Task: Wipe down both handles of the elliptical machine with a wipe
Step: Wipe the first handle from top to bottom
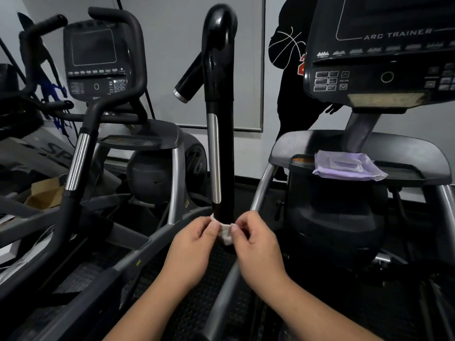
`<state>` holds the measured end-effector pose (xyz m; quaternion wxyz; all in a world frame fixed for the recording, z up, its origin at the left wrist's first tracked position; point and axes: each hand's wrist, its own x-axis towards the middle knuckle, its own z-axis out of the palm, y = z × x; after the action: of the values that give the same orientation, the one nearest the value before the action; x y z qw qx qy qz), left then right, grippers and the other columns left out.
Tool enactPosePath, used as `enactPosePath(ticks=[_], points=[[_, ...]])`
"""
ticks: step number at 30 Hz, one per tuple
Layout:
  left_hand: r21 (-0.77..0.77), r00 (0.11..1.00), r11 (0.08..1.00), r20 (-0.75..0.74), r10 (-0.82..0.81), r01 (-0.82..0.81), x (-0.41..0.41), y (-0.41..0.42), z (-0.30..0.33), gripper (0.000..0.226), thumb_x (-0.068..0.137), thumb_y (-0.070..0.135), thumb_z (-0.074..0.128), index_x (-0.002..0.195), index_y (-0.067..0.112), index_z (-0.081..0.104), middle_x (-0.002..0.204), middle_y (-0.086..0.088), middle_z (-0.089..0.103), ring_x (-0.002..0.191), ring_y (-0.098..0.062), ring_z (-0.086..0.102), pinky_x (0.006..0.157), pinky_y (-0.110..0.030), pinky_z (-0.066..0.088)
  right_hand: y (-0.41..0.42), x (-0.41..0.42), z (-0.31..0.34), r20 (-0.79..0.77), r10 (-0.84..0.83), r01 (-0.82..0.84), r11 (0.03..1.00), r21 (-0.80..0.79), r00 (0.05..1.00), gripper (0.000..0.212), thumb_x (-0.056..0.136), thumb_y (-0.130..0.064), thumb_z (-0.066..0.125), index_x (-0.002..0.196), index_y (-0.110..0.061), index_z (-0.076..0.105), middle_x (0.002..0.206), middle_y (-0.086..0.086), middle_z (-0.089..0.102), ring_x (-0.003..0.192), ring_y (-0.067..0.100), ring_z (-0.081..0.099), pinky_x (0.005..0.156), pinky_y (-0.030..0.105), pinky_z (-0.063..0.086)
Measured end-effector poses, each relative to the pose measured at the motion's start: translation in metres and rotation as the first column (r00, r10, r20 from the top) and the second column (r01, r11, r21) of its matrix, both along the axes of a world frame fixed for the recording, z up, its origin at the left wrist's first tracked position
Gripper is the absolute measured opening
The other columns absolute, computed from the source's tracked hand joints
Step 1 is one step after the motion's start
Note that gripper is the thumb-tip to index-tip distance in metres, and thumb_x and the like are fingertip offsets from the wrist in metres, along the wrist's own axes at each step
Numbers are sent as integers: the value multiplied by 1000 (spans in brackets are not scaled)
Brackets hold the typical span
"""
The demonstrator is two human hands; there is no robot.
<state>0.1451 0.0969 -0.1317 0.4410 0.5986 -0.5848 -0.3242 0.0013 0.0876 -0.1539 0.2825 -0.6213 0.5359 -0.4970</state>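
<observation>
A tall glossy black handle (219, 94) with a silver strip rises in the middle of the view. A small white wipe (225, 233) is wrapped around its lower end. My left hand (190, 247) pinches the wipe's left side and my right hand (258, 247) pinches its right side, fingers closed on it. The part of the wipe behind the handle is hidden. The machine's other handle is not in view.
A purple wipe packet (344, 166) lies on the ledge of the Arc Trainer console (379, 57) at right. A second machine with its own console (96, 62) and silver-banded handle (78, 161) stands at left. A cardboard box (45, 193) sits low left.
</observation>
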Motion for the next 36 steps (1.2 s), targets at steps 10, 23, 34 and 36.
enactPosePath(ticks=[10, 23, 34, 36], points=[[28, 960, 1000, -280, 3, 5, -1, -2, -12, 17, 98, 13, 61, 101, 22, 75, 100, 0, 78, 98, -17, 73, 87, -35, 53, 12, 10, -6, 65, 7, -11, 998, 60, 998, 17, 84, -32, 71, 97, -36, 61, 98, -18, 57, 94, -1, 58, 82, 20, 50], [-39, 986, 993, -129, 105, -111, -5, -10, 0, 11, 90, 35, 71, 95, 26, 71, 86, 0, 76, 82, -17, 72, 75, -32, 57, 6, 26, -9, -137, 3, 9, 996, 85, 991, 50, 84, -40, 45, 133, -33, 54, 119, -19, 59, 119, 5, 47, 106, 34, 40], [-145, 992, 987, 97, 82, -68, -13, -29, 36, 19, 78, 36, 81, 84, 25, 67, 76, 7, 73, 68, -4, 68, 65, -28, 54, 6, 22, -18, -118, -60, 70, 994, 81, 991, 53, 90, -37, 63, 139, -37, 44, 122, -13, 47, 116, 13, 42, 105, 34, 37], [-119, 990, 992, 124, 67, -52, -13, -34, 41, 29, 71, 47, 82, 84, 27, 65, 74, 11, 72, 66, -5, 68, 67, -32, 56, 11, 16, -25, -117, -38, 51, 992, 118, 992, 42, 92, -41, 61, 132, -37, 48, 115, -18, 43, 112, 12, 41, 104, 35, 39]])
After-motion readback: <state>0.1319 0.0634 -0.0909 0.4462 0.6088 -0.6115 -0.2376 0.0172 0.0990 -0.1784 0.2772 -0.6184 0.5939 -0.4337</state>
